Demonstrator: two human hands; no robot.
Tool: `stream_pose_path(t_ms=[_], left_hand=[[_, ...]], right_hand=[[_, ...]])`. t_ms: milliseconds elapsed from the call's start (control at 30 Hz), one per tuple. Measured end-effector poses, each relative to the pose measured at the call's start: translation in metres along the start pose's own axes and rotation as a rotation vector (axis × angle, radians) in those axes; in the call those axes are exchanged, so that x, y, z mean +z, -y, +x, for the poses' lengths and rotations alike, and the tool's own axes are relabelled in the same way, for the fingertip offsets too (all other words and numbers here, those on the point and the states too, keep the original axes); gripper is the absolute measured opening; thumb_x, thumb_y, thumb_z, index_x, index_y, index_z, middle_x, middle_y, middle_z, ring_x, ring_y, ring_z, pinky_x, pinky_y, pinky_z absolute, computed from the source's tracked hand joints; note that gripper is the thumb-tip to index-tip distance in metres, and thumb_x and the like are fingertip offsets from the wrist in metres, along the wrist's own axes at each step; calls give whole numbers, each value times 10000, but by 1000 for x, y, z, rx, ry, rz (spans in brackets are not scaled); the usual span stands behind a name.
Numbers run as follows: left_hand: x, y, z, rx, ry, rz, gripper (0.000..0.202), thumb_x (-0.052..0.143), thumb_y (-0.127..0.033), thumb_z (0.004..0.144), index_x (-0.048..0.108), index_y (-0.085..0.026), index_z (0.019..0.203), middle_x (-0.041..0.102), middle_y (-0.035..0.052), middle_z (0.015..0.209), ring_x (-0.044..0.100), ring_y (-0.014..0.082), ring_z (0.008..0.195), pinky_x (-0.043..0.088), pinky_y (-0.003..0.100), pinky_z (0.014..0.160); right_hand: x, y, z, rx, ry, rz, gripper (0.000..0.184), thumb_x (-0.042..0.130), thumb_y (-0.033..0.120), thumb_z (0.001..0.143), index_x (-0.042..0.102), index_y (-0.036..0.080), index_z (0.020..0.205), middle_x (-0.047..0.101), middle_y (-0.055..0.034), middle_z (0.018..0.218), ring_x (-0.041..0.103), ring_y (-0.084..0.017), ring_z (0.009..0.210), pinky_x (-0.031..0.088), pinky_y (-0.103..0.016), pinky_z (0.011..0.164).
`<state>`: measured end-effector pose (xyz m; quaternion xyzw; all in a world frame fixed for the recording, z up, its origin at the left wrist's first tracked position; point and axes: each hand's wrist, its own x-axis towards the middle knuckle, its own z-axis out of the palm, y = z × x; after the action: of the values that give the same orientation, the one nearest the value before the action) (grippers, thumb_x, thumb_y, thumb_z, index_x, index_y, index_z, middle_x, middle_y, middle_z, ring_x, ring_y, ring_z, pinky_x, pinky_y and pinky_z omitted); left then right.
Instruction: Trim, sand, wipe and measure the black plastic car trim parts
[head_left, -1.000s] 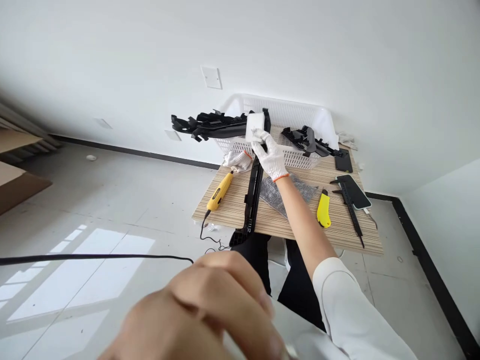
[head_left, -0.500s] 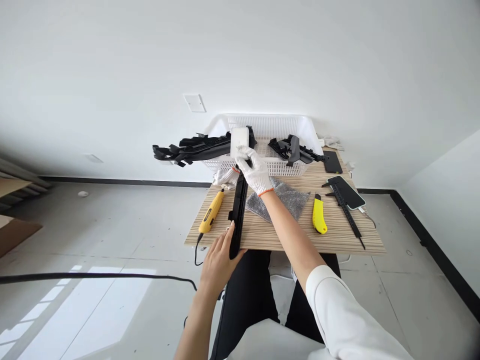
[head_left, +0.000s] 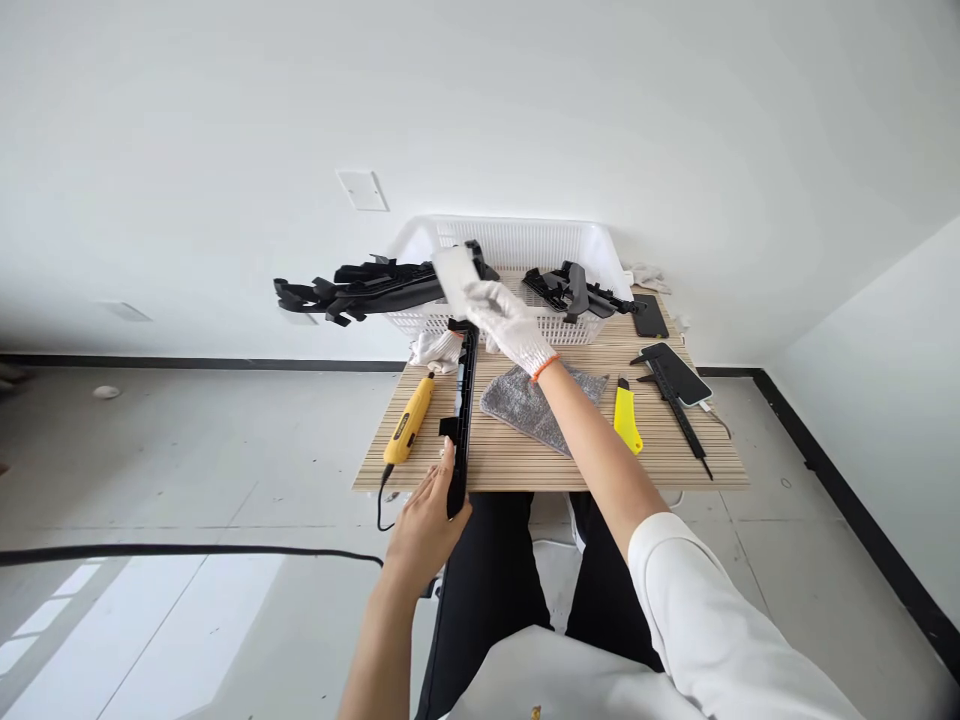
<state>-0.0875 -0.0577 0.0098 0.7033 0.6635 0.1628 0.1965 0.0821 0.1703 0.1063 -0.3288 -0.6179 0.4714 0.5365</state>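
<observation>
My left hand, bare, is closed around the near end of a long black plastic trim strip. The strip slants away from me over the table's front edge, its far end close to the basket. In a white knit glove with an orange cuff, my right hand grips a white rectangular block, tilted and a little blurred, above the strip's far end. Whether the block is a sponge I cannot tell. Under the right forearm lies a grey cloth. A yellow corded rotary tool rests left of the strip.
A white plastic basket at the back holds black plastic parts, some jutting out leftward, and more black parts at right. A yellow utility knife, black caliper, phone and spare glove lie on the table.
The white block has tilted and, with my right hand, come away from the strip's far end. My left hand keeps its hold on the strip. The whole view has shifted slightly.
</observation>
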Motion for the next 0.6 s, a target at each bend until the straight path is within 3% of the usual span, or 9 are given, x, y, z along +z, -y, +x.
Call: stream_pose_path(t_ms=[133, 233, 333, 600], left_hand=[[1, -5, -1, -32, -19, 0, 806, 474, -223, 973, 85, -234, 1679, 499, 141, 1573, 442, 339, 1482, 509, 533, 1103], [6, -11, -2, -66, -76, -24, 787, 481, -228, 970, 130, -234, 1675, 515, 137, 1561, 457, 338, 1472, 521, 527, 1091], [10, -15, -2, -69, -139, -36, 773, 503, -222, 949, 202, -206, 1660, 565, 146, 1513, 494, 345, 1445, 516, 534, 1095], [15, -14, -2, -60, -176, -47, 792, 536, -254, 929, 224, -180, 1653, 567, 149, 1511, 496, 374, 1437, 513, 532, 1108]], right_hand=[[4, 7, 3, -14, -7, 19, 73, 575, 253, 900, 536, 255, 961, 634, -46, 1322, 659, -170, 1035, 632, -309, 829], [2, 10, 1, 2, 77, -9, 75, 596, 235, 872, 545, 245, 927, 653, -42, 1270, 639, -133, 859, 614, -269, 693], [-2, 11, -2, 14, -16, -2, 60, 563, 205, 862, 516, 236, 884, 667, -34, 1213, 595, -89, 736, 593, -231, 632], [0, 17, 0, 88, -15, -7, 92, 606, 285, 903, 543, 234, 946, 639, -52, 1287, 646, -101, 766, 579, -218, 558]])
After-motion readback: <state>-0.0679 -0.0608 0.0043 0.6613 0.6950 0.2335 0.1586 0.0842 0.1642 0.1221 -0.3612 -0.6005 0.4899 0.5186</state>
